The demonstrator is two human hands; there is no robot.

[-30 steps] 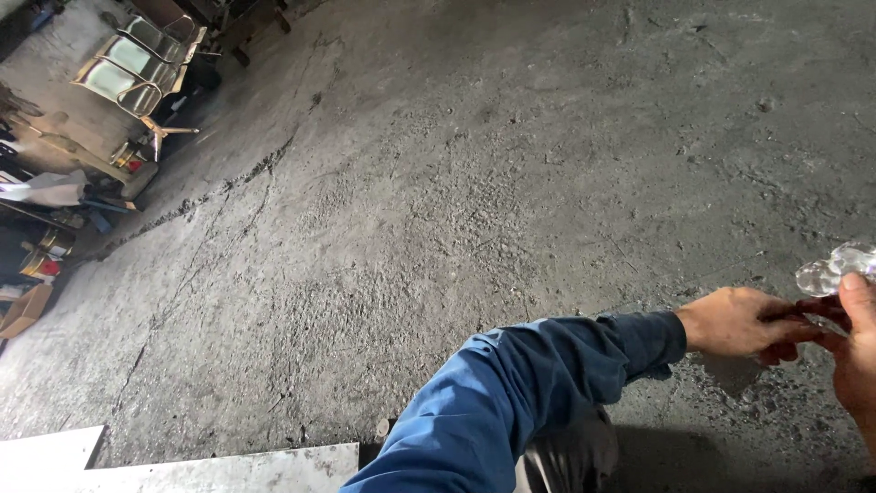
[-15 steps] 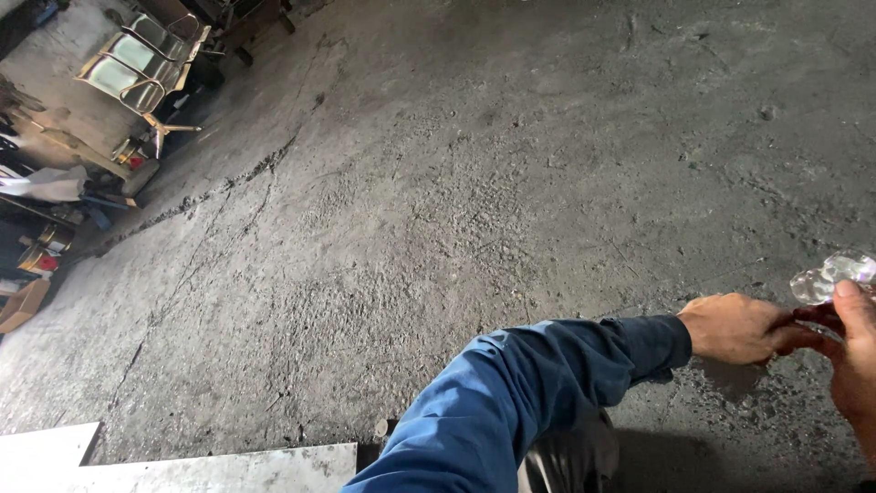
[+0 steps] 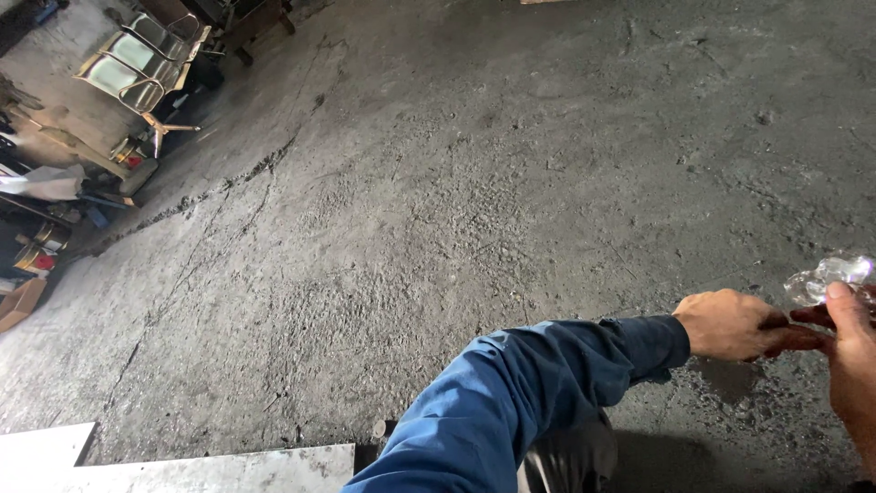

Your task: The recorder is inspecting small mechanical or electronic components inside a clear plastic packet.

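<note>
Clear wrapper (image 3: pixel 830 277) slightly lower between hands

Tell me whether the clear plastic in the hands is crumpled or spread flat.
Crumpled: the clear plastic is a wrinkled, glinting wad pinched between the left hand and right hand.

Bare concrete floor (image 3: pixel 511 183) is spreading wide in front of me, leaving my hands open room ahead and to the left. My left hand (image 3: pixel 735 324) and right hand (image 3: pixel 849 351) are crowding together at the right edge. Metal chairs (image 3: pixel 137 59) and clutter (image 3: pixel 46 210) are standing far left, well apart. A pale slab (image 3: pixel 182 467) is lying near my left sleeve.
</note>
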